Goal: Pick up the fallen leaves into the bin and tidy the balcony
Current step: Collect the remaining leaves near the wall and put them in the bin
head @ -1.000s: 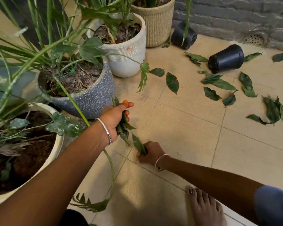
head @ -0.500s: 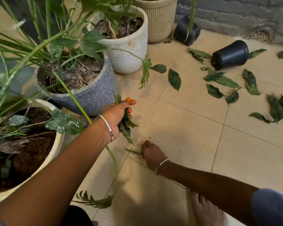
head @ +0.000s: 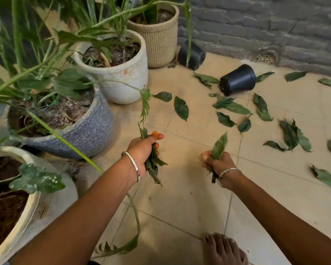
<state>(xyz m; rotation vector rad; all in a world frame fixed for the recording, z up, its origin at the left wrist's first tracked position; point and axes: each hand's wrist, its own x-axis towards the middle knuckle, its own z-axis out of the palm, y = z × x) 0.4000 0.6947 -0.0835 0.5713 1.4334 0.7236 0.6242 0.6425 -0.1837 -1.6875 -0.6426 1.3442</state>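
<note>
My left hand (head: 143, 148) grips a bunch of gathered green leaves (head: 153, 165) above the tiled floor, in front of the blue-grey pot. My right hand (head: 217, 162) holds a single green leaf (head: 219, 146), lifted off the floor and pointing up. Several fallen leaves lie scattered on the tiles to the right, such as one broad leaf (head: 181, 108) near the white pot and a cluster (head: 292, 134) farther right. No bin is in view.
Potted plants line the left: a blue-grey pot (head: 92, 131), a white pot (head: 126, 77), a woven beige pot (head: 161, 44) and a large cream pot (head: 44, 203). Two black plastic pots (head: 237, 79) lie tipped over by the grey brick wall (head: 275, 25). My bare foot (head: 224, 249) stands below.
My right hand has picked a leaf up from the floor and lifted it, moving right. My left hand kept its bunch and stayed near the blue-grey pot.
</note>
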